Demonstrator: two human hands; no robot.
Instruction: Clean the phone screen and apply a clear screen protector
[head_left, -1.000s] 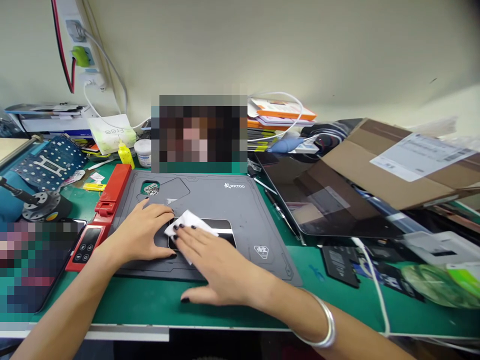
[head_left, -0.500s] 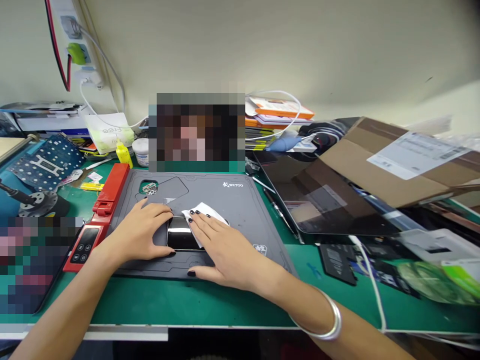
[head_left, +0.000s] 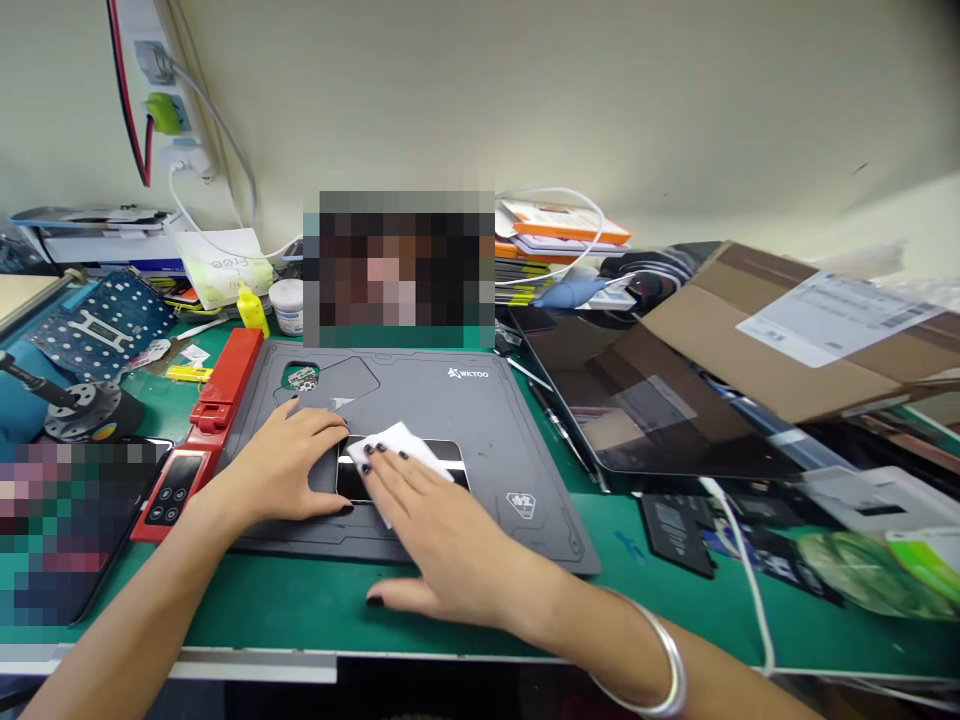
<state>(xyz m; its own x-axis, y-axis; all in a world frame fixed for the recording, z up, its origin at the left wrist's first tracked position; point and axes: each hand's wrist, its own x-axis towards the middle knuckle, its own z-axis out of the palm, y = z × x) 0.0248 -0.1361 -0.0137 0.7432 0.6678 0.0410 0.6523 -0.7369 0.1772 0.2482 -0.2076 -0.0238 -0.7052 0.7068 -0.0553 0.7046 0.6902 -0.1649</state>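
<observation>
A phone (head_left: 454,460) with a glossy black screen lies flat on the grey work mat (head_left: 427,390). My left hand (head_left: 296,460) steadies its left end, with the fingers at the far edge and the thumb at the near edge. Over the middle of the screen is a white cloth (head_left: 409,447). My right hand (head_left: 442,545) presses this cloth down with outstretched fingers, its thumb held apart above the mat's near edge. Part of the screen is hidden under the cloth and the right hand.
Left of the mat stands a red device with buttons (head_left: 176,490), beside another phone (head_left: 112,540). A large dark screen panel (head_left: 622,400) and a cardboard box (head_left: 757,320) crowd the right. Behind are a yellow bottle (head_left: 251,312) and a white jar (head_left: 287,305).
My right hand has slid the cloth left and slightly nearer across the screen, uncovering the phone's right end. My left hand keeps its place on the phone.
</observation>
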